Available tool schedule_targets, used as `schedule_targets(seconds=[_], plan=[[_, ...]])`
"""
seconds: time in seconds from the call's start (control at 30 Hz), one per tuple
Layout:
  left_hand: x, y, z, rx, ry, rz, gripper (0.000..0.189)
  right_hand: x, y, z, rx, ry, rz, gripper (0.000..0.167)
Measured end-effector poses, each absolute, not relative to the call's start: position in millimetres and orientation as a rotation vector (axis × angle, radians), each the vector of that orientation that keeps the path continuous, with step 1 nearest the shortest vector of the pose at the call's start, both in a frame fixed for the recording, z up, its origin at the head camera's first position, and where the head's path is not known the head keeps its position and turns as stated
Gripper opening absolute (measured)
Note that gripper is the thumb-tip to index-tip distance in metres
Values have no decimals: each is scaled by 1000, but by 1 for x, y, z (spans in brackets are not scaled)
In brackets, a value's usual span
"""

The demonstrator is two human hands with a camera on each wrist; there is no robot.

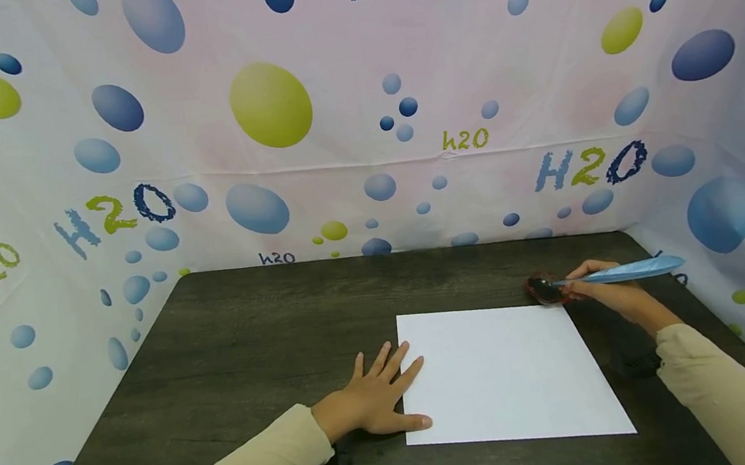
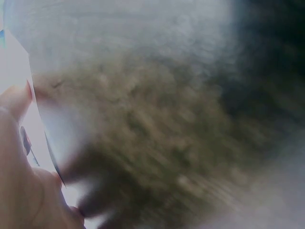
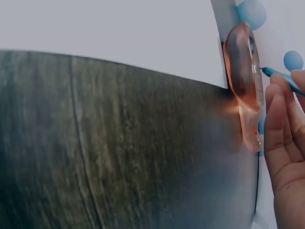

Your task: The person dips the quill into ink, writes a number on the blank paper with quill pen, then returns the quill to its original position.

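A blank white sheet of paper (image 1: pixel 502 379) lies on the dark wooden table. My left hand (image 1: pixel 372 401), fingers spread, rests along its left edge, with fingertips and thumb on the paper; in the left wrist view the hand (image 2: pixel 24 186) shows only partly. Just past the sheet's far right corner sits a small translucent reddish dish (image 3: pixel 240 67) with a tab-like handle and dark contents. My right hand (image 1: pixel 606 293) pinches a light-blue pen-like stick (image 1: pixel 635 270), thin at the tip and broader at the rear. Its tip points left, over the dish; whether it touches the contents is hidden.
The dark table (image 1: pixel 234 358) extends left of the sheet and behind it. A pale curtain (image 1: pixel 336 159) with blue and green dots and H2O lettering hangs at the table's back and sides.
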State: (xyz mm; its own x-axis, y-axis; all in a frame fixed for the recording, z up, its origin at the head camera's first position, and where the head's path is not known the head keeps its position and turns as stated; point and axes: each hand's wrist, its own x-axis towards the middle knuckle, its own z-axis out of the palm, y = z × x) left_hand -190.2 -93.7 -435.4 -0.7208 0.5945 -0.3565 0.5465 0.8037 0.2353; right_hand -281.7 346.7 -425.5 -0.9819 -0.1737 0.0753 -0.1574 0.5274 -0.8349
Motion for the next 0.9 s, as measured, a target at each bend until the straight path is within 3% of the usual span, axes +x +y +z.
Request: schedule_targets(seconds=[0.57,0.9], plan=[[-190,-94,-437,869,2577,154,90,-267,329,-420,-492,2472,-1678,39],[-190,-94,-435,867,2583,153,90,-256,302,-421,-592,2412,-1683,30]])
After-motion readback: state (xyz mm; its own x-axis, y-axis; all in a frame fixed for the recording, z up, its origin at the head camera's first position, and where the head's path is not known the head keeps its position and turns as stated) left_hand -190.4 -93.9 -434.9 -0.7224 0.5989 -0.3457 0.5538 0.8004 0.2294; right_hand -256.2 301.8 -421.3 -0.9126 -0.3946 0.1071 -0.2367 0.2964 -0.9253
